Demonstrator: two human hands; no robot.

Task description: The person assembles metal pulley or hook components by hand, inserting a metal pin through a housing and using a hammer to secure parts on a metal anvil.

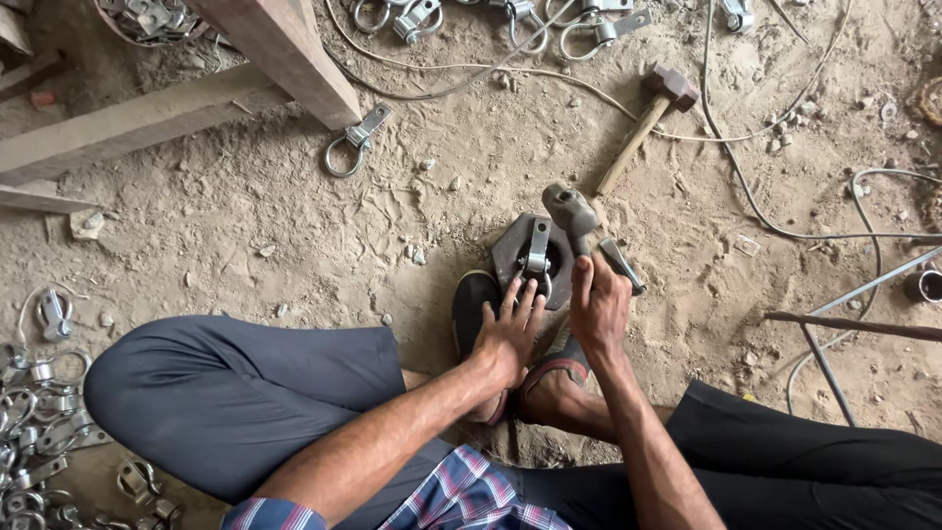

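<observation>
Nearest to me, my knees in dark trousers (226, 393) fold wide to either side, and my sandalled feet (549, 378) meet just behind the work, so my forearms have only a narrow lane between my legs.

My left hand (510, 334) lies spread, fingertips pressing the lower end of the small silver metal clamp piece (536, 247) that stands in the hollow of the dark, roughly hexagonal iron block (535, 257) on the sandy ground. My right hand (599, 306) is wrapped shut around the handle of a grey steel hammer (574, 214), whose head hangs just above and right of the block.

My worry is those left fingertips: they sit right beside the spot the hammer head is over, and I judge a glancing blow could catch them, or kick the clamp out of its seat. The block rests on loose sand, so it might rock or creep toward my toes.

Further out there is open dirt to the left of the block. To the right a thin iron rod (854, 324) and pale loops of wire (785, 226) could snag a wide swing. Beyond lie a wooden-handled mallet (648, 123), a loose shackle clamp (353, 142), and the timber beams (275, 54) at far left.
</observation>
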